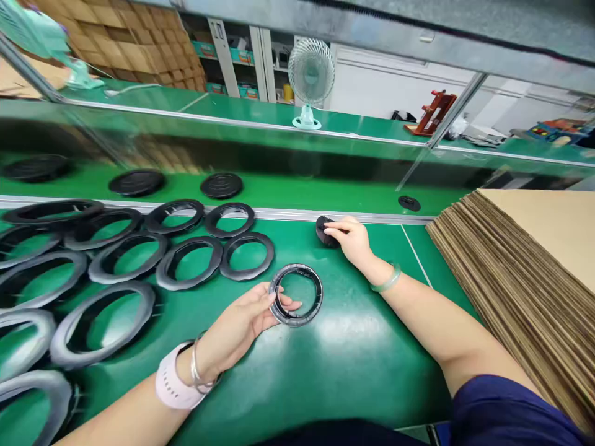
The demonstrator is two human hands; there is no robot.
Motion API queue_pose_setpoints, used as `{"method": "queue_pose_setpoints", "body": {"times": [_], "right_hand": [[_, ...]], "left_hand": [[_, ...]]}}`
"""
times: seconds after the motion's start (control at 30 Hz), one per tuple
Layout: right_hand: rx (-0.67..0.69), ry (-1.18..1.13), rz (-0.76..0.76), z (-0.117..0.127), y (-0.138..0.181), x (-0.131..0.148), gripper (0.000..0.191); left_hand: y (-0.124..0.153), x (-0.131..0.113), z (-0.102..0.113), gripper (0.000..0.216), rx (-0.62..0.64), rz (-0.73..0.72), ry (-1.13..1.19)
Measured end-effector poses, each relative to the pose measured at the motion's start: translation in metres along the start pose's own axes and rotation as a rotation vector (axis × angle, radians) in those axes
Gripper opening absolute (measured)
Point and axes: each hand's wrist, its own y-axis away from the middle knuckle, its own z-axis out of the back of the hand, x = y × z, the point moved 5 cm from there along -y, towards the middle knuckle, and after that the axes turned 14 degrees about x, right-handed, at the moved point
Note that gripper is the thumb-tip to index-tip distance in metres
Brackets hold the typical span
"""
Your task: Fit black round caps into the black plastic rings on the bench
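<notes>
Pinching ring (296,294) flat on desk (353,353) with left hand (242,325); right hand (353,240) is closing on black cap (324,230), up-right of ring.

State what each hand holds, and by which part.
The left hand grips a grey ring by its near-left rim. The right hand grasps a small black part by its right side.

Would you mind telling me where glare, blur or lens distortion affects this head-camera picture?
Head view: overhead light leaves a pale glare patch on the green table just below the ring held by the left hand; the right hand on the small black part is sharp; the wide lens stretches and softens the black rings at the left edge; the fan is slightly soft.
</notes>
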Motion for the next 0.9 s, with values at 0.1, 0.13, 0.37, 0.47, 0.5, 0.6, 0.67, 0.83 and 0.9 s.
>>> {"method": "queue_pose_setpoints", "body": {"times": [0.1,0.13,0.37,0.47,0.5,0.6,0.67,0.83,0.9], "right_hand": [[0.070,-0.007,0.121,-0.009,0.011,0.018,0.009],[0.086,0.007,0.147,-0.012,0.011,0.022,0.008],[0.158,-0.022,0.113,-0.014,0.003,0.023,0.009],[0.123,-0.072,0.101,-0.011,0.012,0.038,0.011],[0.114,-0.088,0.099,-0.012,0.017,0.048,0.011],[0.137,-0.111,0.166,-0.020,0.035,0.084,0.008],[0.189,-0.094,0.269,-0.028,0.049,0.107,0.008],[0.311,0.144,0.521,-0.050,0.072,0.126,0.015],[0.342,0.256,0.601,-0.055,0.074,0.124,0.014]], "left_hand": [[0.007,-0.004,0.003,0.029,0.025,0.056,0.000],[0.009,-0.004,0.004,0.034,0.026,0.078,0.005],[0.011,-0.001,0.008,0.044,0.063,0.121,-0.164],[0.008,0.002,0.011,0.043,0.025,0.129,-0.285],[0.007,0.003,0.011,0.041,0.010,0.131,-0.334],[0.006,0.003,0.010,0.041,-0.071,0.120,-0.435],[0.005,0.005,0.008,0.050,-0.126,0.105,-0.428],[0.005,0.009,0.008,0.070,-0.184,0.062,-0.372],[0.005,0.007,0.009,0.068,-0.203,0.062,-0.391]]}}
